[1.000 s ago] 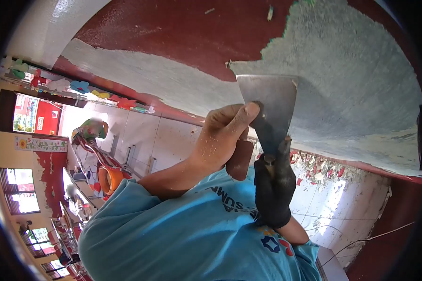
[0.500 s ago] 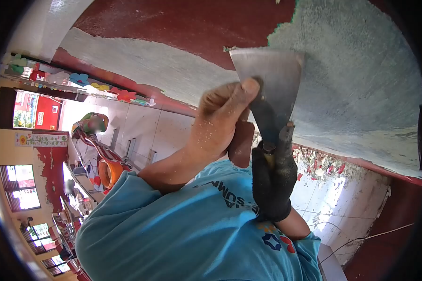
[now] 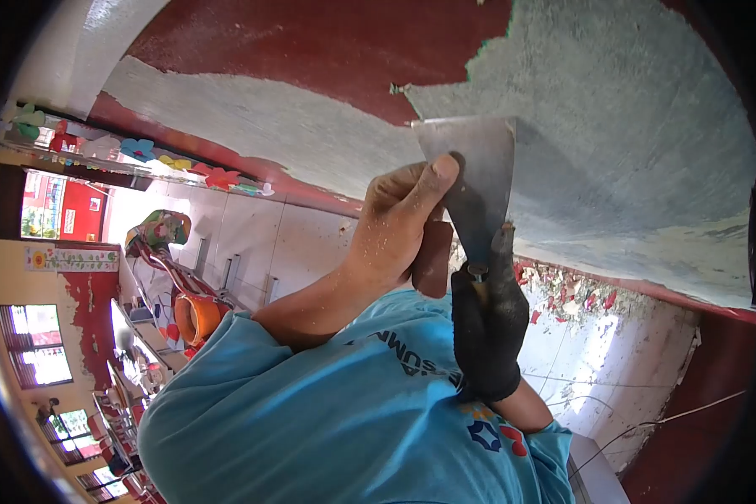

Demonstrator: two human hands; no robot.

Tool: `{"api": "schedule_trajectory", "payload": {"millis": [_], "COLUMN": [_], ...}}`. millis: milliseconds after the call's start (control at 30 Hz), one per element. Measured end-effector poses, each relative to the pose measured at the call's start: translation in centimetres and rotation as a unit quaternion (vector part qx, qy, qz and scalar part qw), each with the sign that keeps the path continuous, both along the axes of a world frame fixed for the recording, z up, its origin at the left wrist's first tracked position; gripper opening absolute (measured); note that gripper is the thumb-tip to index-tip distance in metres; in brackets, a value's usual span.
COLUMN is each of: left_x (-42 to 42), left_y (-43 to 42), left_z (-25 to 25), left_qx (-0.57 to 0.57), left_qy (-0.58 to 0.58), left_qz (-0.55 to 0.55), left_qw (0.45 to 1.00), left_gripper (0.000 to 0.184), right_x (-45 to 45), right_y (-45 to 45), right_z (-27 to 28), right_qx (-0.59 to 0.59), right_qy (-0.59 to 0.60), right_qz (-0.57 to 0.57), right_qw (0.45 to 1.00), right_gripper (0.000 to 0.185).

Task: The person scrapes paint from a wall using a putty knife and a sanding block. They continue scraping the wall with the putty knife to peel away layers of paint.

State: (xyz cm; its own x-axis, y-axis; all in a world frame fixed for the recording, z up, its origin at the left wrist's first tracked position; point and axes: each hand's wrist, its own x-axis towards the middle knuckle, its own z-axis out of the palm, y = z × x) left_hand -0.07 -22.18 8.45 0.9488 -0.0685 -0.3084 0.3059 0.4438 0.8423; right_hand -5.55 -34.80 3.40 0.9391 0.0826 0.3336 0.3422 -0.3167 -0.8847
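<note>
My left hand (image 3: pixel 403 210) is bare and dusty, with its fingers curled and its thumb pressed on the metal blade of a scraper (image 3: pixel 483 164). A brown rounded piece (image 3: pixel 431 260) sticks out below its palm; how it is held is hidden. My right hand (image 3: pixel 489 323), in a black glove, is wrapped round the scraper's handle, one finger stretched along the blade's base. The blade's wide edge lies against the grey bared part of the wall (image 3: pixel 613 151), just below the torn edge of the dark red paint (image 3: pixel 311 50).
At the left a person (image 3: pixel 160 231) is bent over near an orange container (image 3: pixel 200 319). Paint flakes (image 3: pixel 575 294) lie along the wall's foot on the pale tiled floor (image 3: pixel 563 353). A thin cable (image 3: pixel 689 417) crosses at the lower right. Paper flowers (image 3: pixel 139 149) hang at the upper left.
Both hands and the scraper moved up along the wall, then back down and slightly left. The hold on the scraper looks the same. The person at the left has shifted slightly.
</note>
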Motion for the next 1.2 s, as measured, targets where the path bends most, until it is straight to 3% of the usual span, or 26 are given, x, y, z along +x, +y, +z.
{"api": "schedule_trajectory", "payload": {"millis": [133,200,333,467,600,767,867,933,967,1000,1067,1133,1200], "left_x": [0.2,0.2,0.5,0.1,0.4,0.3,0.5,0.3,0.3,0.3,0.4,0.5,0.4], "left_y": [-0.1,0.1,0.3,0.0,0.6,0.7,0.7,0.6,0.8,0.9,1.1,0.9,0.8], "left_z": [-3.0,-1.8,-1.8,-2.2,-0.2,-2.7,-0.2,-0.1,-0.7,-1.3,-2.5,-2.4,-1.2], "left_qx": [0.048,0.073,-0.002,0.038,0.038,0.114,0.046,0.044,0.057,0.069,0.082,0.098,0.053], "left_qy": [-0.037,-0.007,-0.049,-0.023,-0.036,-0.001,-0.017,-0.021,-0.008,0.001,-0.016,-0.017,-0.014], "left_qz": [0.036,0.016,0.033,0.033,0.012,0.026,0.027,0.015,0.02,0.025,0.033,0.037,0.043], "left_qw": [0.998,0.997,0.998,0.998,0.999,0.993,0.998,0.999,0.998,0.997,0.996,0.994,0.998], "left_gripper": [0.032,0.032,0.032,0.034,0.035,0.036,0.036,0.036,0.035,0.035,0.035,0.034,0.033], "right_x": [-0.3,0.0,0.2,0.3,0.6,0.3,0.7,1.3,1.1,0.8,0.5,0.8,0.8], "right_y": [-0.1,0.1,0.5,0.3,0.4,0.8,0.6,0.1,0.5,0.7,0.8,0.9,0.7], "right_z": [-1.8,-1.2,-0.4,-1.8,-0.4,-2.4,-0.8,-0.9,-1.8,-2.4,-3.0,-1.7,0.2], "right_qx": [-0.037,-0.028,0.015,-0.03,-0.021,-0.021,-0.017,-0.087,-0.011,-0.011,-0.051,-0.035,0.037], "right_qy": [-0.03,-0.02,-0.012,-0.064,-0.028,-0.048,0.003,-0.091,-0.028,-0.032,-0.114,-0.104,0.051], "right_qz": [-0.01,-0.015,-0.001,-0.017,0.006,-0.015,-0.009,0.033,0.019,0.019,-0.018,-0.014,0.015], "right_qw": [0.999,0.999,1.0,0.997,0.999,0.999,1.0,0.991,0.999,0.999,0.992,0.994,0.998], "right_gripper": [0.061,0.06,0.059,0.059,0.059,0.06,0.059,0.06,0.06,0.06,0.06,0.062,0.046]}}
